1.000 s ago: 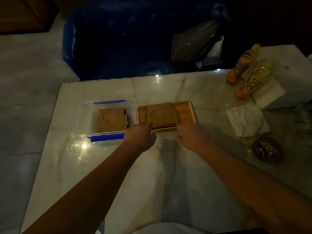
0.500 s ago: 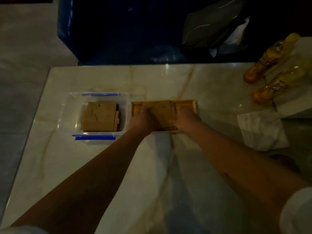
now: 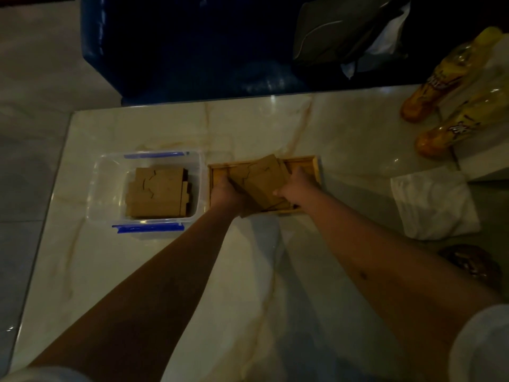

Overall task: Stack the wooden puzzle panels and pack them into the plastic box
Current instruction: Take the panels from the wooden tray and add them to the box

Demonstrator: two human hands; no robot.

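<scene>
We see a marble bench [image 3: 248, 271] in dim light, with both of our bare arms reaching forward to a wooden tray [image 3: 314, 166] that sits near the middle of the bench, a little toward its far edge. Our left hand [image 3: 225, 195] holds the left side of a tilted stack of panels [image 3: 264, 180] in the tray, and our right hand [image 3: 296, 188] holds its right side; the fingers of both hands are closed on the stack, with the right thumb lying on its top face. The stack sits askew to the tray, its near end projecting past the tray's near rim; whether it still rests on the tray we cannot tell. Just beside the tray on its left stands the clear plastic box [image 3: 104, 188], open, with blue clips at its far and near sides. Inside the box lie more panels [image 3: 158, 193], flat and stacked, the top one showing a jagged cut line. Toward the right edge of the bench lies a folded white cloth [image 3: 432, 202], and near it, closer to us, a dark round object [image 3: 468, 264] too dim to identify. At the far right corner two yellow-orange bottles [image 3: 446, 106] lean against a white block. Beyond the far edge we see a dark blue sofa [image 3: 179, 51] with a grey bag [image 3: 344, 34] on it.
</scene>
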